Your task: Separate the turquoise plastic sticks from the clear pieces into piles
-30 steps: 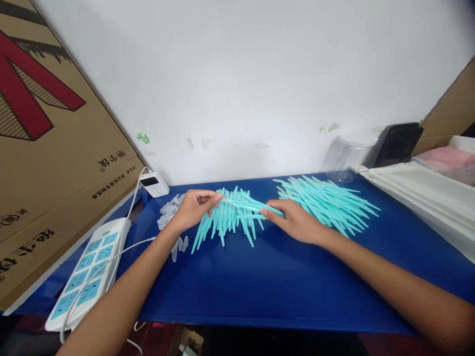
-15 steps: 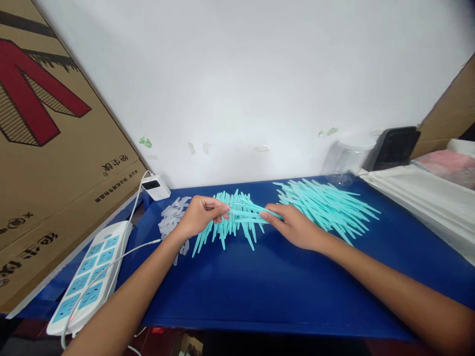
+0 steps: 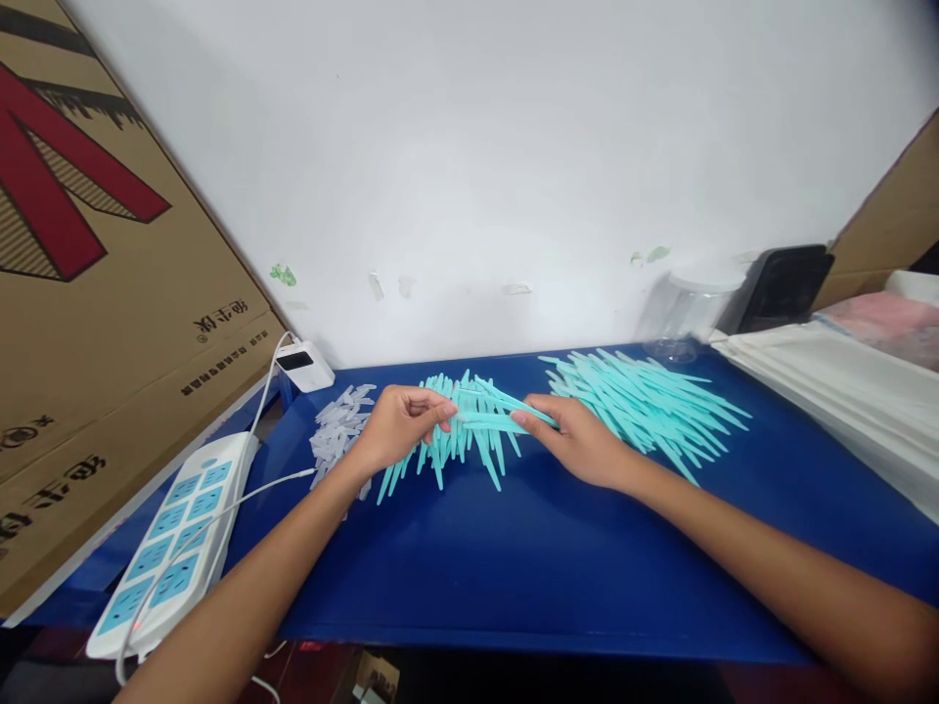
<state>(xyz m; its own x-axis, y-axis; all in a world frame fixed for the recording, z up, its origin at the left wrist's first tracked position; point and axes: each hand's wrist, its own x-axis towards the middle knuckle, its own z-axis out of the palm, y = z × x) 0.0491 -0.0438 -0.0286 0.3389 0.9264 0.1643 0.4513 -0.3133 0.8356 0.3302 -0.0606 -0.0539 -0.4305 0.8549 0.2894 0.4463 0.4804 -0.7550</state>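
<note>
My right hand [image 3: 568, 435] is closed around several slim turquoise plastic sticks [image 3: 495, 422], which fan out toward the left. My left hand [image 3: 411, 423] pinches a small translucent piece [image 3: 461, 416] at the tip of one stick; the fingers partly hide it. Under and behind the hands lies a pile of turquoise sticks [image 3: 444, 460]. To the left of it is a heap of small translucent plastic pieces [image 3: 338, 430], partly behind my left wrist. A larger pile of turquoise sticks [image 3: 652, 401] spreads beyond my right hand.
The blue table [image 3: 469, 567] meets a white wall. A white power strip [image 3: 176, 548] with cables and a small white device [image 3: 304, 367] stand left, beside a large cardboard box [image 3: 110, 342]. At right are a clear jar [image 3: 682, 318], a black object [image 3: 784, 288] and white sheets [image 3: 843, 381].
The sticks in my right hand have come closer together, and the pinched one lies against its neighbour. Both hands stay almost in place; the view has shifted slightly.
</note>
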